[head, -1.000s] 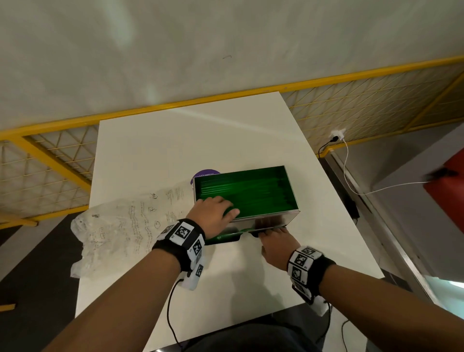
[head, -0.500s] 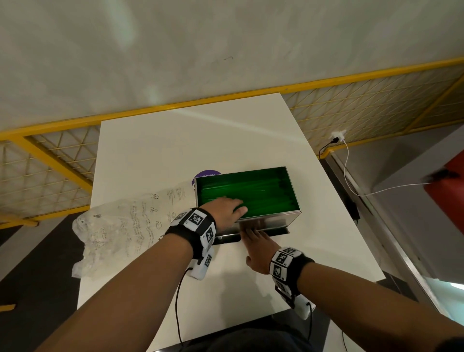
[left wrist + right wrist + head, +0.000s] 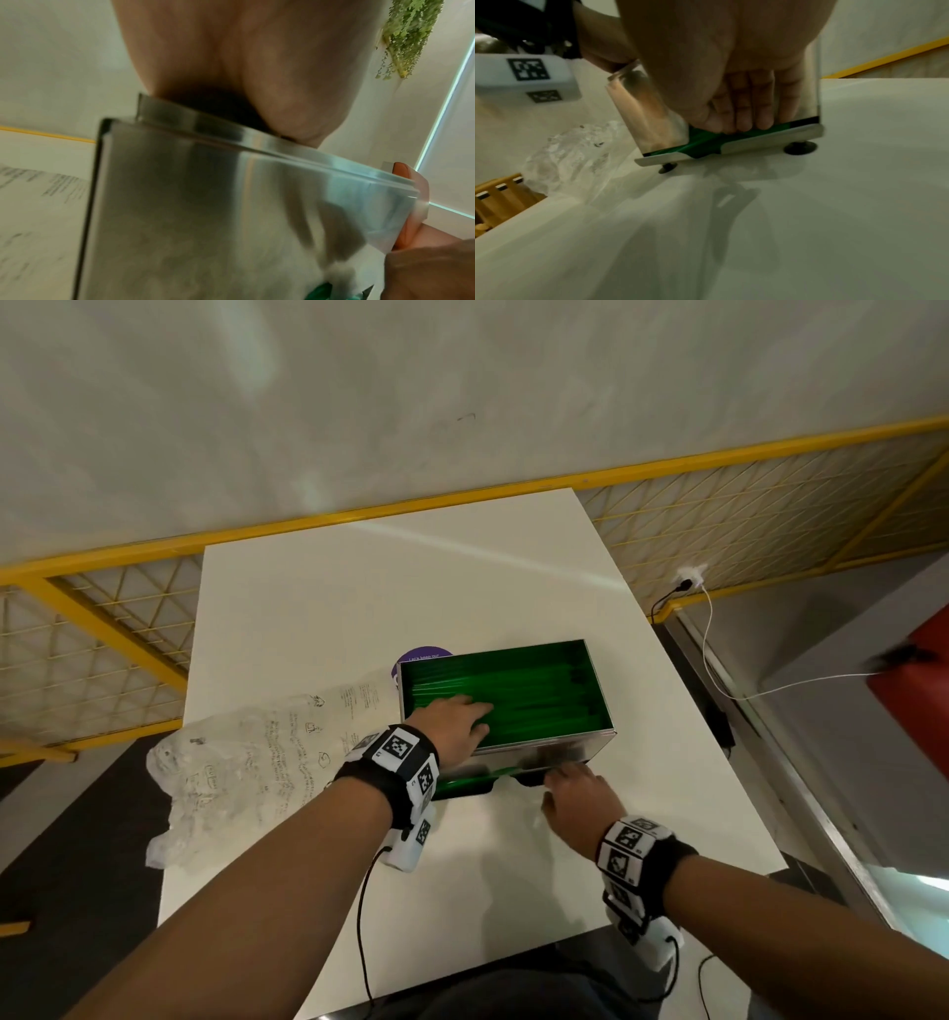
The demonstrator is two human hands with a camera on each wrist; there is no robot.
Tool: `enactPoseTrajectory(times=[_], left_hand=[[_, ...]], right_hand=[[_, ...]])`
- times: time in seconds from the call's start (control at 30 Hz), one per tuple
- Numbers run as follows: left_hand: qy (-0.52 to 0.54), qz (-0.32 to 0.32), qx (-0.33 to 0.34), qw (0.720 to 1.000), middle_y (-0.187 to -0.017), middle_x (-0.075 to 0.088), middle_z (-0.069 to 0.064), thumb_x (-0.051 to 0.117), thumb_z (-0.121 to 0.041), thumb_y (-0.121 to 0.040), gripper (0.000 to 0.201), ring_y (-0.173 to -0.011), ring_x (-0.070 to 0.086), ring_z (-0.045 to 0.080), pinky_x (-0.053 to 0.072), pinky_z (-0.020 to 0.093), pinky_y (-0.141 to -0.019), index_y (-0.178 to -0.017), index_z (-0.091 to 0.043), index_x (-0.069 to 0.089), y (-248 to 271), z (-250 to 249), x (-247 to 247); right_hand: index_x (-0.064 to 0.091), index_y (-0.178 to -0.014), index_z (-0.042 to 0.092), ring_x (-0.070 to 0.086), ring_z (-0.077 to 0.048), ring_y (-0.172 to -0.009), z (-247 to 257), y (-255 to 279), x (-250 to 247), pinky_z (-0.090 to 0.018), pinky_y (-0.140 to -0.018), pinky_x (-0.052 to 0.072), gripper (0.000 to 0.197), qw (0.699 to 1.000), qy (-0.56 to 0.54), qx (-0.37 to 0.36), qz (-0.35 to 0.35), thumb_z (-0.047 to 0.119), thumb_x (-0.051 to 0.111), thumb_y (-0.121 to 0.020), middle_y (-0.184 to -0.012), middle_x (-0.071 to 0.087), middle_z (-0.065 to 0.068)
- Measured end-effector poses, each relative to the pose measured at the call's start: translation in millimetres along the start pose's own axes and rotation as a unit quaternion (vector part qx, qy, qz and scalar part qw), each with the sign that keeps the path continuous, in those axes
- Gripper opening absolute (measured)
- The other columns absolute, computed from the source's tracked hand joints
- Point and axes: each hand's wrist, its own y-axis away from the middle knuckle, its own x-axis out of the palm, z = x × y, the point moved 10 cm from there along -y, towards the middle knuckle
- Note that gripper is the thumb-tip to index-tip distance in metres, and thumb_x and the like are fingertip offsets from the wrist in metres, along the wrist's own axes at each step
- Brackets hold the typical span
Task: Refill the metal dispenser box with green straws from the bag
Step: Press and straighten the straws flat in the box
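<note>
The open-topped metal dispenser box [image 3: 560,751] stands on the white table [image 3: 390,588], packed with green straws [image 3: 539,695]. My left hand [image 3: 459,717] lies flat on the straws at the box's near left corner, and its palm covers the rim [image 3: 231,132] in the left wrist view. At the front slot my right hand [image 3: 570,785] has straight fingers [image 3: 744,113] touching the green straws [image 3: 706,145] that lie crossed in the bottom tray [image 3: 765,140]. The clear plastic bag [image 3: 246,762] lies crumpled and flat, left of the box.
A purple round sticker [image 3: 421,655] peeks out behind the box. The box rests on black rubber feet [image 3: 800,147]. Yellow mesh railing [image 3: 113,629] runs behind and left of the table. A white cable [image 3: 719,670] hangs to the right, past the table edge.
My right hand slid left along the front tray, then back to the right. The left hand stayed flat on the straws in the box.
</note>
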Motion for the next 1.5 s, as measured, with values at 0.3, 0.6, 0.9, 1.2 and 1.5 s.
enactPoseTrajectory(times=[0.3, 0.6, 0.9, 1.2, 1.5], left_hand=[[0.012, 0.034, -0.007, 0.999, -0.154, 0.026, 0.006, 0.029, -0.042, -0.100, 0.049, -0.142, 0.023, 0.025, 0.023, 0.038, -0.115, -0.147, -0.026, 0.026, 1.0, -7.2, 3.4], [0.036, 0.020, -0.005, 0.999, -0.150, 0.035, 0.006, 0.028, -0.036, -0.101, 0.047, -0.138, 0.032, 0.025, 0.027, 0.034, -0.113, -0.144, -0.019, 0.033, 7.2, -6.1, 4.8], [0.006, 0.062, 0.020, 0.998, -0.156, 0.021, 0.001, 0.020, -0.052, -0.098, 0.053, -0.144, 0.016, 0.024, 0.013, 0.048, -0.117, -0.144, -0.030, 0.031, 9.8, -13.9, 11.2], [0.037, 0.009, 0.024, 0.999, -0.154, 0.027, 0.000, 0.022, -0.057, -0.095, 0.058, -0.142, 0.024, 0.020, 0.025, 0.052, -0.112, -0.146, -0.030, 0.026, 5.5, -11.2, 9.1], [0.039, 0.004, 0.012, 0.999, -0.150, 0.034, 0.003, 0.024, -0.057, -0.095, 0.059, -0.138, 0.031, 0.024, 0.029, 0.051, -0.110, -0.144, -0.024, 0.032, 4.0, -3.3, 11.5]], right_hand=[[0.066, -0.112, 0.011, 0.061, -0.032, -0.104, -68.7, -5.6, -3.5, -0.036, -0.085, 0.050, 0.034, 0.971, -0.149, 0.183, 0.027, 0.033, 0.046, -0.096, -0.112, 0.066, -0.014], [0.073, -0.103, 0.011, 0.059, -0.026, -0.078, -77.3, -8.2, 29.7, -0.027, -0.071, 0.043, 0.025, 0.865, -0.414, 0.283, 0.005, 0.027, 0.067, -0.085, -0.088, 0.068, -0.012], [0.072, -0.105, 0.008, 0.059, -0.023, -0.083, -75.9, -6.1, 42.9, -0.033, -0.082, 0.051, 0.026, 0.780, -0.534, 0.322, -0.058, 0.017, 0.072, -0.081, -0.094, 0.068, -0.008], [0.069, -0.111, 0.008, 0.060, -0.029, -0.108, -76.5, -14.0, 46.9, -0.026, -0.089, 0.045, 0.030, 0.821, -0.464, 0.331, -0.018, 0.026, 0.063, -0.089, -0.117, 0.067, -0.011], [0.069, -0.102, 0.007, 0.054, -0.026, -0.078, -77.2, -13.1, 48.8, -0.044, -0.085, 0.053, 0.020, 0.811, -0.489, 0.319, -0.017, 0.017, 0.064, -0.085, -0.081, 0.061, -0.009]])
